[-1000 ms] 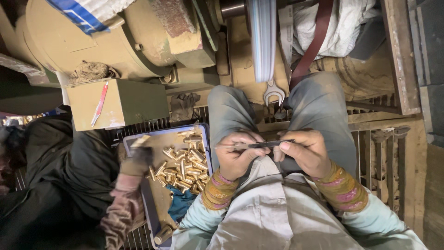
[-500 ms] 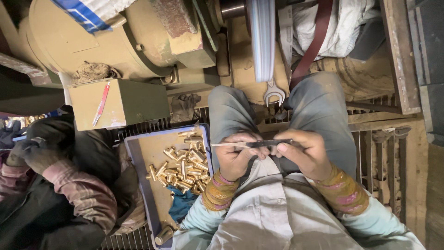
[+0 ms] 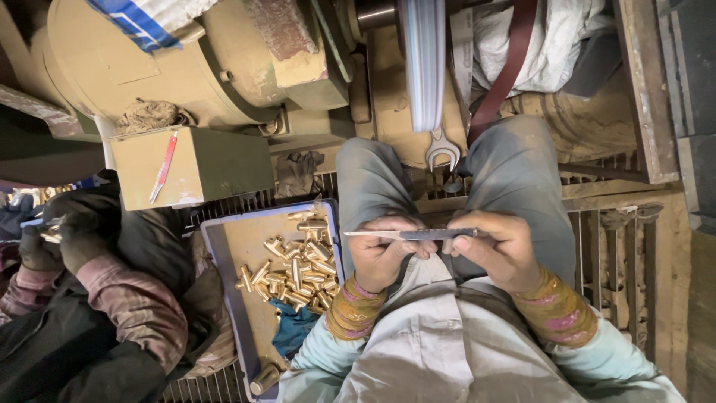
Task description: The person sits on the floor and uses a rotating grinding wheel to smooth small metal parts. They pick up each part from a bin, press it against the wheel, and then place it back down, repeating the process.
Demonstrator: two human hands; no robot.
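steel-grey and thin, a flat metal file or blade lies level across the seated person's lap, held at both ends; the left hand is curled closed around its pointed end, thumb on top, and the right hand is closed on the other end, fingertips pinching the strip; whether a small part sits under the left fingers cannot be told. 2 bent knees in grey trousers frame the hands. just to the left, a shallow blue-rimmed tray holds a heap of short brass fittings. a wrench lies beyond the knees. at far left a co-worker's gloved hand holds a small piece. to work well — judging from the grip — keep the strip level, both wrists braced on the thighs, pressure even; fingertips clear of the edge.
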